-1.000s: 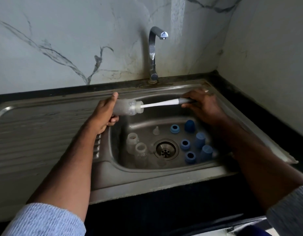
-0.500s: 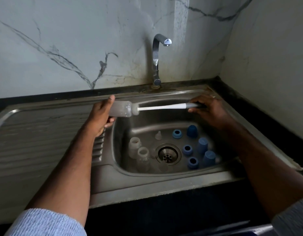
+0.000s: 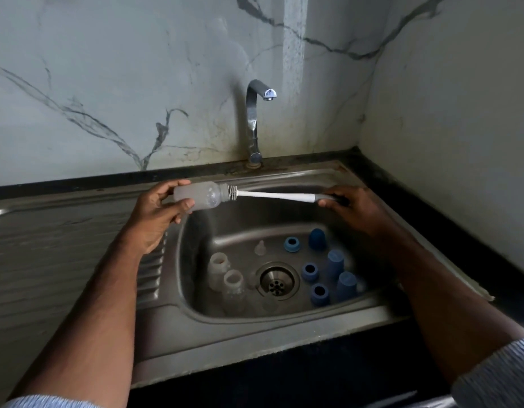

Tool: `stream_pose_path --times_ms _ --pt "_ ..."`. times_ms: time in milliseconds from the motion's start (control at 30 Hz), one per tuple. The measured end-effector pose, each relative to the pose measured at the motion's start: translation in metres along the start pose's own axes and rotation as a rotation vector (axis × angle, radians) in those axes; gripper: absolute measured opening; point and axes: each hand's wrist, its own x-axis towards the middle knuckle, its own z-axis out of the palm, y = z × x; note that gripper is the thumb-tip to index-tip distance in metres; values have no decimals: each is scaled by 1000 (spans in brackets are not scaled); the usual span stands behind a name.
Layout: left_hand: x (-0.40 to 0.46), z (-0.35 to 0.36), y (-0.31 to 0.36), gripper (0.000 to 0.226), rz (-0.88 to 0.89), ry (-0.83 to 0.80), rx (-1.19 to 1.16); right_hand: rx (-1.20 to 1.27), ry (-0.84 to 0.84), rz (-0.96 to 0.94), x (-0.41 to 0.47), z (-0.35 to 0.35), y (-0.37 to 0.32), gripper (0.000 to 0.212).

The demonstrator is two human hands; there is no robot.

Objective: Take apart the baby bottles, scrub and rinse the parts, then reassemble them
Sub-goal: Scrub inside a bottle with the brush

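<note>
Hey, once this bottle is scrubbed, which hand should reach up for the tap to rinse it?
Probably the right hand. It holds only the brush, which is easily set down, and sits about as near the tap as the left hand, which grips the bottle needing rinsing.

Brushed steel sink; glossy chrome tap; frosted plastic bottle; veined marble wall.

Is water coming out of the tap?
No, the tap's spout is dry, with no stream falling into the sink below.

Left hand fingers curled in grip, right hand clenched, both forearms extended
</note>
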Motion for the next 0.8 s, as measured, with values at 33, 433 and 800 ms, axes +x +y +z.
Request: stream_pose_path --times_ms 33,433,800 --pt "0 -3 0 44 9 -10 15 -22 -16 -4 1 3 0 17" --pt "-9 7 -3 52 22 -153 100 -45 -89 -43 -2 11 -10 24" --pt "-12 24 1 49 -173 -106 35 121 47 -145 3 11 -4 25"
